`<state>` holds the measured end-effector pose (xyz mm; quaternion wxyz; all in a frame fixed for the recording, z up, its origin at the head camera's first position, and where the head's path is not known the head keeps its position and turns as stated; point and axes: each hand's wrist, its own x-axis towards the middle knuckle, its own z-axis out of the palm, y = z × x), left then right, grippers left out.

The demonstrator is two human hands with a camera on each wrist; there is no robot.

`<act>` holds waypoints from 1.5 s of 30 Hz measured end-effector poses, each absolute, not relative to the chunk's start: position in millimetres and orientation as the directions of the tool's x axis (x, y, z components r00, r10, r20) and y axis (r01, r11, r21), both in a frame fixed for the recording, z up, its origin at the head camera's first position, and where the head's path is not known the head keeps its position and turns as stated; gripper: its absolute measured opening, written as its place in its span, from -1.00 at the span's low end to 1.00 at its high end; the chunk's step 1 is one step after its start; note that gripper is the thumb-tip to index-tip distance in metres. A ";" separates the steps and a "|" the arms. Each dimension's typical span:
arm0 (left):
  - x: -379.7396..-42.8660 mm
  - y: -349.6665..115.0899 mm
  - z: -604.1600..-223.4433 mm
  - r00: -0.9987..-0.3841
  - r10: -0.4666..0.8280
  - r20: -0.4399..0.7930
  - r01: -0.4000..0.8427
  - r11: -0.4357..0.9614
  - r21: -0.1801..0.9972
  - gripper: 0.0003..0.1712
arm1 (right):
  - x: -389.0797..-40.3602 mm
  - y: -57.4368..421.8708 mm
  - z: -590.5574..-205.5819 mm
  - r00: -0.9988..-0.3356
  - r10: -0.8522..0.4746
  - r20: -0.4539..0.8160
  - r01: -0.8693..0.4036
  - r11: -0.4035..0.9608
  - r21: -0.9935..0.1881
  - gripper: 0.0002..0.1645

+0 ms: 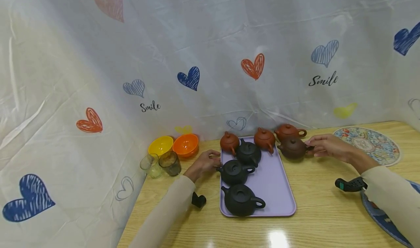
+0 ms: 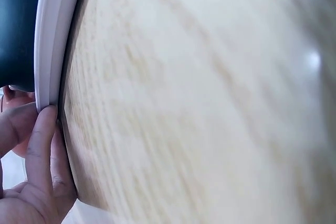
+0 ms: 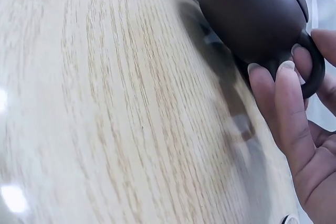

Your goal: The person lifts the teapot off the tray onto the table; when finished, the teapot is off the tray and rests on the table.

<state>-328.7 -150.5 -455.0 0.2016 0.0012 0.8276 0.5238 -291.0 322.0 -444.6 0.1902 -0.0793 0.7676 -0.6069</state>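
Gripping the handle [image 3: 317, 69] of a brown teapot [image 1: 292, 149], the right hand [image 1: 329, 146] has fingers curled around it, just right of the far end of the tray [image 1: 273, 186]. The left hand [image 1: 206, 163] pinches the tray's left rim between thumb and fingers. Three black teapots [image 1: 240, 200] stand along the tray's left side, with two small red teapots [image 1: 264, 138] at its far corners. Another red teapot [image 1: 287, 131] is beyond its far right corner. Two bowls [image 1: 185, 146] and two glasses [image 1: 170, 164] stand left of the tray.
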 end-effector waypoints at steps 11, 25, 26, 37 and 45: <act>-328.9 -150.3 -455.1 -0.916 0.218 -0.338 -0.213 0.451 0.867 -0.50 | -294.9 323.0 -452.1 -0.893 -0.391 -0.225 0.140 0.234 -0.962 -0.74; -329.9 -150.0 -453.3 -0.920 0.228 -0.320 -0.205 0.417 0.886 -0.51 | -294.3 323.6 -456.0 -0.896 -0.373 -0.241 0.163 0.229 -0.960 -0.74; -329.7 -149.9 -453.6 -0.919 0.228 -0.320 -0.205 0.415 0.886 -0.51 | -293.6 323.5 -456.6 -0.897 -0.370 -0.241 0.163 0.231 -0.959 -0.73; -327.9 -149.2 -453.8 -0.915 0.215 -0.343 -0.226 0.432 0.873 -0.51 | -283.9 320.2 -457.3 -0.935 -0.271 -0.231 0.142 0.312 -0.939 -0.73; -327.9 -148.6 -454.5 -0.917 0.224 -0.329 -0.220 0.406 0.887 -0.53 | -271.5 321.0 -455.3 -0.979 -0.170 -0.114 0.048 0.353 -0.934 -0.35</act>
